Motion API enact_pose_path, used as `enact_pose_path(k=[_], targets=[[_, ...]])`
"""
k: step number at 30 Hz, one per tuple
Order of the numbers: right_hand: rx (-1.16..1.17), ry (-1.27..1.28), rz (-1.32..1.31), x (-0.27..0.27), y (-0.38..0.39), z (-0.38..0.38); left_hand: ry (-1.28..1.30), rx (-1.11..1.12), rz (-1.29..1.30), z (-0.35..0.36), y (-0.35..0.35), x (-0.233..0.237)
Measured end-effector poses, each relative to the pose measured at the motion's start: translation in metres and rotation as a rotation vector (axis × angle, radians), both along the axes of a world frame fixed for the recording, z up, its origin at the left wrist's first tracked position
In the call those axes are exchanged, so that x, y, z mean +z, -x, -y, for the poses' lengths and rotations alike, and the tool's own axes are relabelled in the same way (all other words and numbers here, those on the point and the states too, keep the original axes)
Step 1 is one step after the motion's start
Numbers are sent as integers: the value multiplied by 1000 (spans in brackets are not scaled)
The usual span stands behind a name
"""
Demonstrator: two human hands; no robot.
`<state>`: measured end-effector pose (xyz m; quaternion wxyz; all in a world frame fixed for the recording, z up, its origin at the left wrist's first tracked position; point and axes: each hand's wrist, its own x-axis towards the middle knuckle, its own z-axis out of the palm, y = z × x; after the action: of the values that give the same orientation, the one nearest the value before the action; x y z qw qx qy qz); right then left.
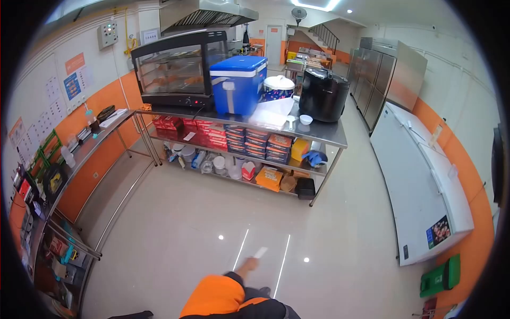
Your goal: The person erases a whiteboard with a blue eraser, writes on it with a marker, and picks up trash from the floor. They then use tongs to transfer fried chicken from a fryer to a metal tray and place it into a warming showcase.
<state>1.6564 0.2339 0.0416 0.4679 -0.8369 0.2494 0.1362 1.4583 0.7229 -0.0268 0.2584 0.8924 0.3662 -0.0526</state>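
My left hand [247,265] is low in the view, in front of my body, over the shiny floor. It reaches out from an orange sleeve [215,294] with a dark cuff. The fingers are closed on a small flat white object [260,252], which points up and to the right; its kind is too small to make out. My right hand does not show.
Ahead stands a steel table [330,137] with a display warmer [172,74], blue cooler box [239,85] and black pot [324,95]. Boxes fill its shelves. A chest freezer [409,186] and green bin [441,276] are at right. A steel side table [87,150] lines the left wall.
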Motion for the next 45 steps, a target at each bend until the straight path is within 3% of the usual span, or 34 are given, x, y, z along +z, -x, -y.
enact_pose_path(k=[3,4,5,6,7,9,11,12,13,14,16,17,19,20,22,23,25,28,31,33,34,35,38,40,42,44,45], targets=[[140,-28,435,-4,-226,-84,-285,330,-121,-78,65,17],[255,-145,461,45,-285,-134,-379,486,-143,-94,81,27],[478,-48,534,102,-334,-175,-242,710,-243,-99,82,50],[526,-100,645,155,-368,-218,-243,1023,-300,-104,78,59],[575,-167,751,186,-398,-254,-155,1382,-243,-103,60,86],[624,-295,749,191,-458,-293,-213,1856,29,-95,-19,123],[652,-292,744,168,-507,-320,-226,1926,-1,-108,-102,56],[666,-216,749,134,-533,-318,-143,1316,-327,-119,-145,14],[648,-128,491,49,-576,-297,-59,936,-366,-122,-211,-7],[617,-89,19,36,-579,-280,33,527,-345,-131,-295,-26],[594,14,-232,6,-603,-260,111,-116,-167,-142,-469,-48],[571,48,-281,-8,-620,-252,164,-382,-192,-142,-568,-8],[509,117,-350,-20,-674,-247,267,-371,29,-135,-743,23],[488,145,-370,-24,-711,-248,326,-467,81,-131,-811,84],[441,216,-401,-29,-784,-251,393,-628,324,-129,-930,107],[432,257,-409,-37,-828,-252,494,-533,271,-130,-978,151],[477,371,-380,-48,-924,-254,571,-555,389,-142,-1061,179],[702,647,-247,-62,-1079,-268,1002,-249,558,-160,-1147,144],[1022,929,161,-66,-1240,-348,1046,-87,343,-208,-1197,182],[969,780,564,-35,-1353,-486,1166,79,464,-262,-1224,214],[826,490,747,3,-1394,-572,934,109,468,-284,-1234,227],[837,398,645,54,-1425,-660,690,129,484,-317,-1253,233],[1109,48,708,137,-1450,-850,506,104,236,-416,-1280,194],[1271,-137,594,117,-1444,-936,369,86,218,-488,-1319,167],[1538,-365,439,97,-1431,-987,405,108,198,-539,-1387,213],[1177,-615,-417,136,-1430,-1033,431,54,233,-594,-1456,240],[898,-804,-494,130,-1455,-1057,446,-17,210,-620,-1486,233]])
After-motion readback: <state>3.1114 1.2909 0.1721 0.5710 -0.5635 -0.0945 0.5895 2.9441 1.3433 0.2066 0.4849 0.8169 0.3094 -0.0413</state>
